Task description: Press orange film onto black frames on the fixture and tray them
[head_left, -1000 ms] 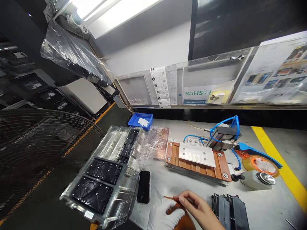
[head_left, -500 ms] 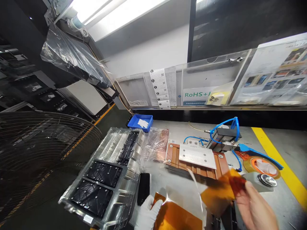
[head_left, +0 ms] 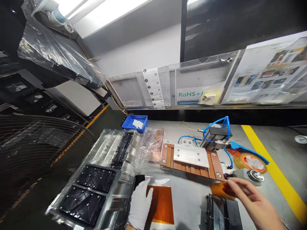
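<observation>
A: Where is the amber sheet [head_left: 164, 204]?

B: Flat on the bench [head_left: 171, 126], just right of the gloved left hand [head_left: 140, 204]. The thumb overlaps its left edge; I cannot tell whether the fingers pinch it or only rest there.

A: And the bare right hand [head_left: 249, 198]?

B: Thumb and fingers pinch a smaller amber piece [head_left: 218, 190] by its right end. It reaches leftward from the fingertips, slightly blurred, above some black parts [head_left: 231, 212].

A: What else is near?

B: Beyond the hands, a brown jig [head_left: 169, 155] topped by a silver plate [head_left: 190, 155]. A phone [head_left: 139, 179] shows partly behind the glove, and a clear tray [head_left: 115, 187] with black panels [head_left: 83, 204] lies left.
</observation>
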`<move>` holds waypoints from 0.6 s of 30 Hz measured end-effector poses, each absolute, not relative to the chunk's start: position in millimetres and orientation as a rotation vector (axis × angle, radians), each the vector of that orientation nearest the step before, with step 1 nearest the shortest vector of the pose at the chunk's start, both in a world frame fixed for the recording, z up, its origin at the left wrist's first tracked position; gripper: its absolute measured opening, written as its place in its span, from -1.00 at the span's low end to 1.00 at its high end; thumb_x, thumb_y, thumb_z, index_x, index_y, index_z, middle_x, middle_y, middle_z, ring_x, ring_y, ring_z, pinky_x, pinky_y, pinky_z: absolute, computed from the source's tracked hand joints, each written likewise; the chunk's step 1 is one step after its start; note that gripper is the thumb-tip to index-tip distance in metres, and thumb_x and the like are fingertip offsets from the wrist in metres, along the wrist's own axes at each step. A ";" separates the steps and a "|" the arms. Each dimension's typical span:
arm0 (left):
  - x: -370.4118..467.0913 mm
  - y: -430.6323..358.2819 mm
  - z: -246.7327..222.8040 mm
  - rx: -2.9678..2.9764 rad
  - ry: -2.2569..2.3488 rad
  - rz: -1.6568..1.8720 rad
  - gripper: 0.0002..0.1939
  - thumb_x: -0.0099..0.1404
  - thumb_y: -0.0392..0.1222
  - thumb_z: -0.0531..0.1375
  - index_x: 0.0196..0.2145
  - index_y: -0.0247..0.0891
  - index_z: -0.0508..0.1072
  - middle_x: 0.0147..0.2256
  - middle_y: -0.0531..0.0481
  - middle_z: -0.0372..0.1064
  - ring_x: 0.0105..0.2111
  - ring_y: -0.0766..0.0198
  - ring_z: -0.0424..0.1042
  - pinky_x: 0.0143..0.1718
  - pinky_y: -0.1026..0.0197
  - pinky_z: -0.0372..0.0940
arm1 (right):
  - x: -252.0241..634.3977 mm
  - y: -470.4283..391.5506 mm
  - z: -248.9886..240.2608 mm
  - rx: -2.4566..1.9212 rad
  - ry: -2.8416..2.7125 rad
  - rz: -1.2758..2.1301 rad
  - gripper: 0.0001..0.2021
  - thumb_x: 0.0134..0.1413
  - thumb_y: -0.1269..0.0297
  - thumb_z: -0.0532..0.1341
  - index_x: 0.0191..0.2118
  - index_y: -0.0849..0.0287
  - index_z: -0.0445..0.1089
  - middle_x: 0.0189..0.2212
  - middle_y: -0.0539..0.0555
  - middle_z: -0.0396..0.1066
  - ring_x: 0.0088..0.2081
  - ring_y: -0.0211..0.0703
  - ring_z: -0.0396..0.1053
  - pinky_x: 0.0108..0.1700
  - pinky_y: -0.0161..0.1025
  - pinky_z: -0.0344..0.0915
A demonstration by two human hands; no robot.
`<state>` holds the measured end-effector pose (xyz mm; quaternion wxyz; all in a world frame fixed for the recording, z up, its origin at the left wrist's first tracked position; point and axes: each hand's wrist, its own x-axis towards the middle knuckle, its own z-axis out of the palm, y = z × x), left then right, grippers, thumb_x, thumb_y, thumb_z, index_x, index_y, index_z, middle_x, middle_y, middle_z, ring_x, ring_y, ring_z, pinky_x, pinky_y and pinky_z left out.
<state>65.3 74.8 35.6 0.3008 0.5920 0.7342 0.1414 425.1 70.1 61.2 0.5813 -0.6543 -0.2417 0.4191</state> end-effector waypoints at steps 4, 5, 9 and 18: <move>118.2 86.3 88.5 1.429 1.494 0.388 -0.66 0.22 -0.02 0.12 -0.17 -0.16 0.59 -0.17 -0.05 0.56 -0.26 0.18 0.48 -0.10 0.16 0.35 | 390.0 70.9 74.7 -1.408 -1.093 1.485 -0.59 -0.04 -0.17 0.34 -0.35 0.13 0.46 -0.46 0.08 0.51 -0.38 -0.04 0.49 -0.30 -0.19 0.46; 130.3 89.2 98.2 1.353 1.406 0.350 -0.64 0.19 0.00 0.15 -0.16 -0.18 0.60 -0.22 -0.06 0.58 -0.36 0.21 0.46 -0.22 0.17 0.37 | 382.0 70.7 76.6 -1.379 -1.168 1.542 -0.59 0.02 -0.16 0.31 -0.34 0.13 0.44 -0.47 0.07 0.50 -0.38 -0.07 0.48 -0.29 -0.21 0.44; 163.6 99.5 116.2 1.329 1.220 0.276 -0.67 0.10 0.00 0.23 -0.30 -0.26 0.63 -0.39 -0.04 0.55 -0.47 0.26 0.37 -0.42 0.24 0.27 | 360.8 70.3 81.1 -1.339 -1.314 1.600 -0.62 0.12 -0.12 0.25 -0.33 0.15 0.42 -0.46 0.06 0.48 -0.38 -0.10 0.43 -0.29 -0.22 0.34; 168.7 110.6 112.7 1.467 1.357 0.280 -0.86 -0.02 -0.12 0.17 -0.60 -0.22 0.40 -0.63 0.12 0.24 -0.57 0.32 0.24 -0.48 0.22 0.10 | 389.1 73.2 75.8 -1.311 -1.142 1.885 -0.41 0.01 -0.37 0.21 -0.22 0.14 0.44 -0.31 0.11 0.53 -0.38 -0.07 0.49 -0.33 -0.21 0.36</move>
